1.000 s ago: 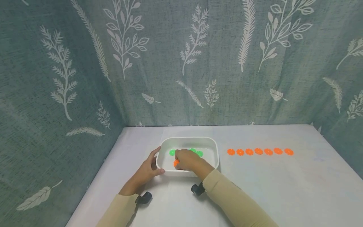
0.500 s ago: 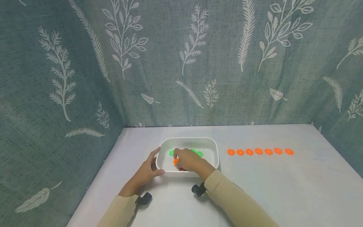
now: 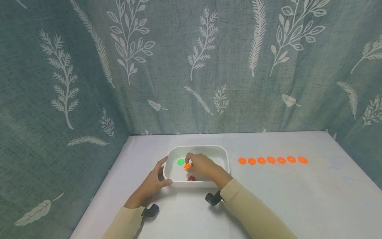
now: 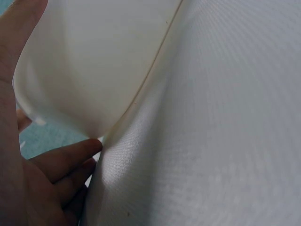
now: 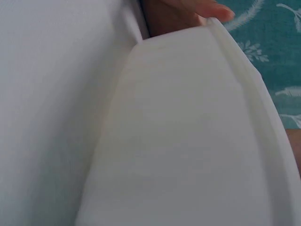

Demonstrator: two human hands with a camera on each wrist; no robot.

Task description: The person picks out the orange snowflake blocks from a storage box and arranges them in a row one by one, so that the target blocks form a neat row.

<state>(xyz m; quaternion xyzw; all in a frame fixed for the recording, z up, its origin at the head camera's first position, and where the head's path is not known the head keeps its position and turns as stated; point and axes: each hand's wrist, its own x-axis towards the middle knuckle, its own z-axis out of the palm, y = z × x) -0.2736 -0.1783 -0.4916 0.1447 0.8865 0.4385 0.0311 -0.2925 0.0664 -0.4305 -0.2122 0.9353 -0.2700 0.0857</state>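
A white tray [image 3: 209, 184] sits on the table, and my left hand [image 3: 153, 181] holds its front left corner. The thumb is at the front rim and the fingers lie along the left side; the left wrist view shows the fingertips [image 4: 94, 145] against the outer wall. Over the tray, my right hand [image 3: 204, 165] pinches a small orange flower-shaped disc [image 3: 187, 167]. A green disc [image 3: 180, 162] lies inside at the left. Near the front wall is a dark red disc [image 3: 191, 178]. My right hand covers part of the tray's inside.
Several orange discs [image 3: 271, 159] lie in a row on the white table [image 3: 268, 192], right of the tray. Behind the table hangs a grey-green curtain [image 3: 170, 73] with white leaf prints. Another stretch of curtain borders the left side.
My right hand has lifted the orange disc slightly and shifted a little to the right, uncovering the dark red disc. The green discs at the right are now hidden. My left hand stays on the tray.
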